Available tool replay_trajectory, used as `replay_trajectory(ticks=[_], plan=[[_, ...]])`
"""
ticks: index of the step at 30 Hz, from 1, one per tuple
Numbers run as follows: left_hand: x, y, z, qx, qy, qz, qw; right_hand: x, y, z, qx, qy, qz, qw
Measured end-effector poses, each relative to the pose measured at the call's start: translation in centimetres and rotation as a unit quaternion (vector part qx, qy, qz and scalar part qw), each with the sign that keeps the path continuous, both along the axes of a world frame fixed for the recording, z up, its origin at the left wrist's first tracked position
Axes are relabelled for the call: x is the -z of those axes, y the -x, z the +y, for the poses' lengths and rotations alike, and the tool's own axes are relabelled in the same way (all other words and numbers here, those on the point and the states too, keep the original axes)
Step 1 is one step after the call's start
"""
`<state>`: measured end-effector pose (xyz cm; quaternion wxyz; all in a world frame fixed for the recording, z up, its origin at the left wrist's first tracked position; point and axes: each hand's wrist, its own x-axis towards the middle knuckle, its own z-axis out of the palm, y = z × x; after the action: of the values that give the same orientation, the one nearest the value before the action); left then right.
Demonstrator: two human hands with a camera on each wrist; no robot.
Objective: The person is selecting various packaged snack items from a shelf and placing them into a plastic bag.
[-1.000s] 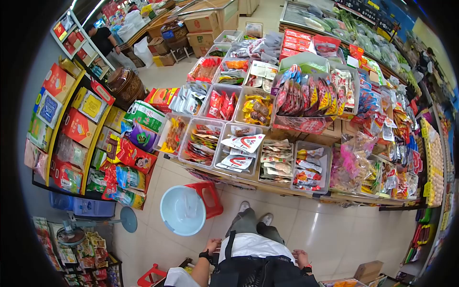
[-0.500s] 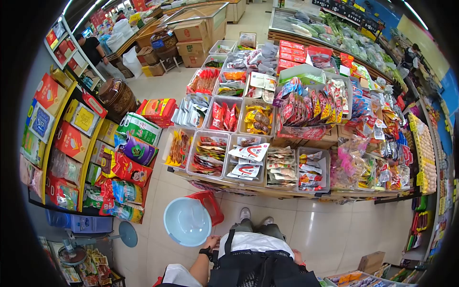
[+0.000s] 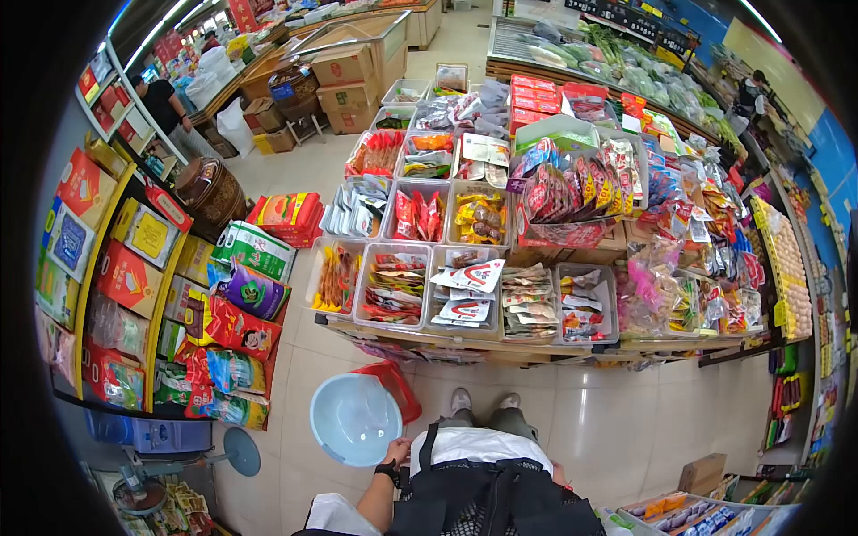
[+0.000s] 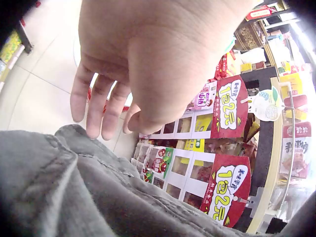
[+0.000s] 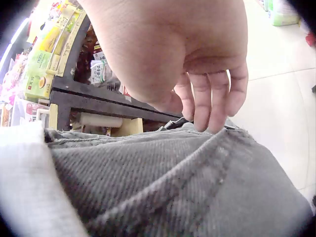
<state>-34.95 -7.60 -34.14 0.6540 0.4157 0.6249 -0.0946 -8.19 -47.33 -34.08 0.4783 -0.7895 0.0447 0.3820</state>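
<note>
My left hand (image 4: 143, 64) hangs beside the grey trousers (image 4: 64, 182) with loosely bent fingers and nothing held. In the head view that hand (image 3: 398, 451) is low, near the light blue basin (image 3: 356, 420). The right hand (image 5: 192, 64) hangs over the trousers on the other side, its fingers relaxed and empty; whether the fingertips touch the cloth I cannot tell. Only a sliver of the right hand (image 3: 559, 473) shows in the head view. In front stands a display of clear bins, with white packets (image 3: 466, 293) and red packets (image 3: 418, 216).
A red stool (image 3: 398, 389) stands beside the basin. Bagged goods (image 3: 255, 326) fill a shelf at the left, near a fan (image 3: 241, 451). Egg trays (image 3: 782, 268) stand at the right. Another bin (image 3: 697, 514) is at the lower right. People stand far off at both sides.
The head view has shifted, bringing more of the far shop into sight. Both hands stay low at the body's sides; less of the right one shows than a second ago.
</note>
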Motion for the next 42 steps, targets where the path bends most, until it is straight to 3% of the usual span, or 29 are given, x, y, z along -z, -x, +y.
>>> replay_trajectory(ticks=[4,7,15,25,28,31,37,42], plan=[[-0.1,0.1,-0.5,0.001,-0.012,-0.005,1.0,-0.3,-0.3,0.5,0.047,0.027,0.052,0.997],[0.4,1.0,-1.1,-0.021,0.006,-0.017,1.0,-0.1,-0.1,-0.2,0.084,-0.018,0.085,0.993],[1.1,2.1,-1.7,-0.01,0.01,0.015,1.0,-1.7,0.3,0.7,0.016,0.016,0.027,0.999],[0.3,1.0,-0.9,0.001,-0.02,0.007,1.0,2.6,1.2,-1.0,0.031,0.051,0.058,0.997],[0.3,1.2,-0.8,0.023,-0.024,0.014,0.999,-0.4,1.2,0.0,0.032,0.003,0.045,0.998],[0.3,1.1,-0.8,0.019,-0.014,0.016,1.0,0.3,1.3,-0.2,0.079,-0.023,0.061,0.995],[0.1,0.4,-0.6,0.013,-0.004,-0.002,1.0,2.7,1.2,-2.0,0.019,0.027,0.055,0.998],[0.3,-0.2,-0.5,0.018,-0.027,0.008,0.999,-0.5,1.0,-0.4,0.009,0.008,0.022,1.0]])
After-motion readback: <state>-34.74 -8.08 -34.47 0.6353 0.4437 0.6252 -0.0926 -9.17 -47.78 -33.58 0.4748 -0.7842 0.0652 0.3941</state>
